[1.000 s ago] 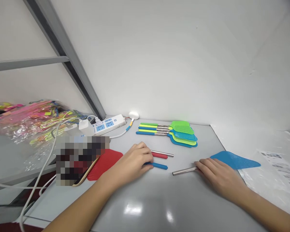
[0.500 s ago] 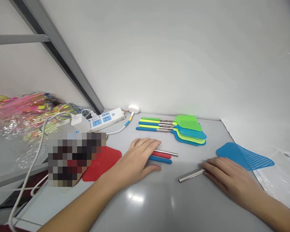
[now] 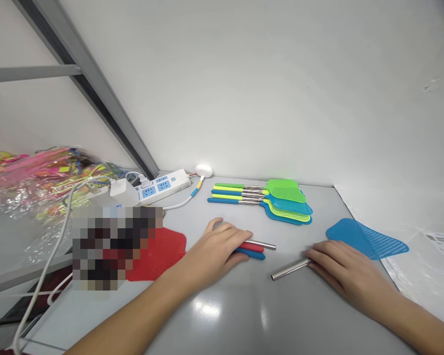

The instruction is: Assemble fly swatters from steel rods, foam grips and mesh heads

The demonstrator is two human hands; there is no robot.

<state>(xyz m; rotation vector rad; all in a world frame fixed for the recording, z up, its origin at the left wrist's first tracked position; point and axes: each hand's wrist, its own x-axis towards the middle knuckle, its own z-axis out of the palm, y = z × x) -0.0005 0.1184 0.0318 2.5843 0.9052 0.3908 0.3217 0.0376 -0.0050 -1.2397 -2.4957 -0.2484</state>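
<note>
My left hand [image 3: 220,249] lies over a small bundle, its fingers and thumb closed round it. A thin metal tube [image 3: 262,243], a red handle [image 3: 254,247] and a blue handle [image 3: 253,255] stick out to its right; their other ends are hidden beneath the hand. My right hand [image 3: 344,268] is closed on another metal tube [image 3: 290,270], whose hollow end points left. Just behind that hand lies a blue fly swatter head [image 3: 366,239]; whether it joins the tube is hidden. Near my left forearm rests a red swatter head [image 3: 163,254], partly covered by a pixelated patch.
Several fly swatters [image 3: 259,195] in green, yellow and blue lie stacked by the wall. A power strip [image 3: 165,186] with a white cable and a round white device [image 3: 203,170] stand at the back left. Plastic bags of colourful items [image 3: 48,177] fill the far left; clear plastic [image 3: 422,261] lies right.
My left thumb has drawn in against the blue handle, and the bundle has shifted slightly toward me and right. My right hand and its tube have barely moved. The view has tilted a little.
</note>
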